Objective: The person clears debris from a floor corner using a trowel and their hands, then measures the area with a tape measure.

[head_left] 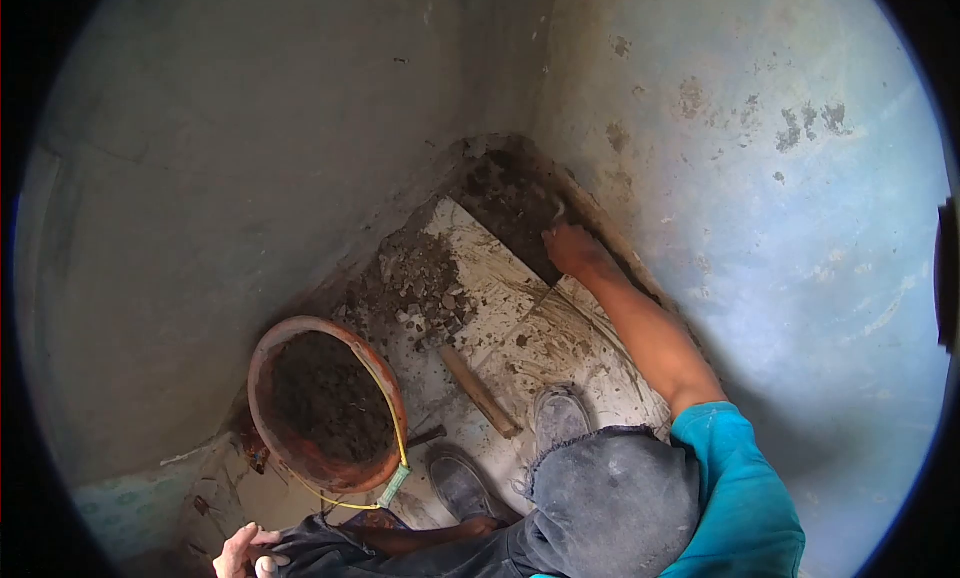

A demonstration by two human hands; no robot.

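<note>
My right hand reaches down into the wall corner, its fingers closed over dark soil beside a broken tile edge. A small pale curved piece shows at its fingertips; what the fist holds is too small to name. At the bottom left, my left hand is beside my bent knee, partly cut off by the frame edge, with loosely bent fingers apart and nothing visible in them. Between the hands, an orange-brown bucket with a yellow handle contains dark rubble or soil.
Pale, dirty tiles and loose rubble cover the floor between two walls. A wooden piece lies near my shoes. A dark bar end protrudes beside the bucket. My dark-clothed knee fills the lower middle.
</note>
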